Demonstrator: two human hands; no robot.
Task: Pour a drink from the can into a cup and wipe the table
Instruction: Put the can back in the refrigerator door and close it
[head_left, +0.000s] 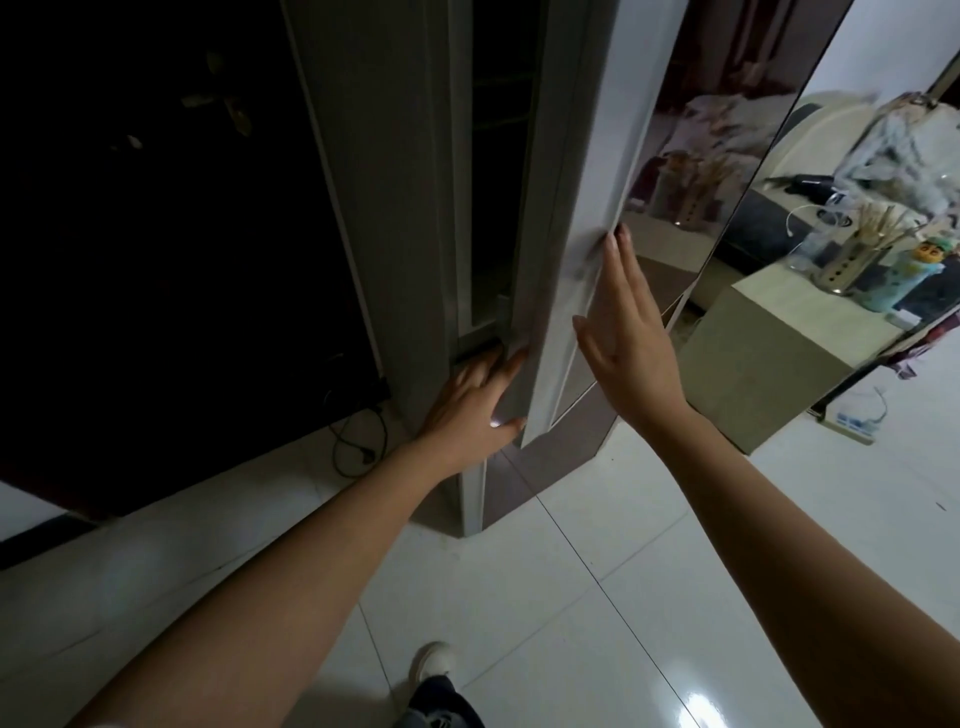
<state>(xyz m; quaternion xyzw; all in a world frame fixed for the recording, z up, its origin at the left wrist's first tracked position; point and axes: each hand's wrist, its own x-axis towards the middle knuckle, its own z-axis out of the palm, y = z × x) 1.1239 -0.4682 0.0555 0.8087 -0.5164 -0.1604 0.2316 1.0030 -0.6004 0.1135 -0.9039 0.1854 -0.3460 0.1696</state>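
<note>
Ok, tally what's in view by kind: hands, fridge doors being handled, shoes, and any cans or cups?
Hands: 2, left hand and right hand
Fridge doors being handled: 1, the glossy door, open
Shoes: 1, white shoe
Cans: 0 visible
Cups: 0 visible
Total: 4

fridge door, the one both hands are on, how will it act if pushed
The fridge door looks like a stiff slab, so it should swing as one piece without flexing. Its glossy, mirror-like front may be slippery under the flat right hand. The left hand sits near the lower door edge, where fingers could be pinched.
</note>
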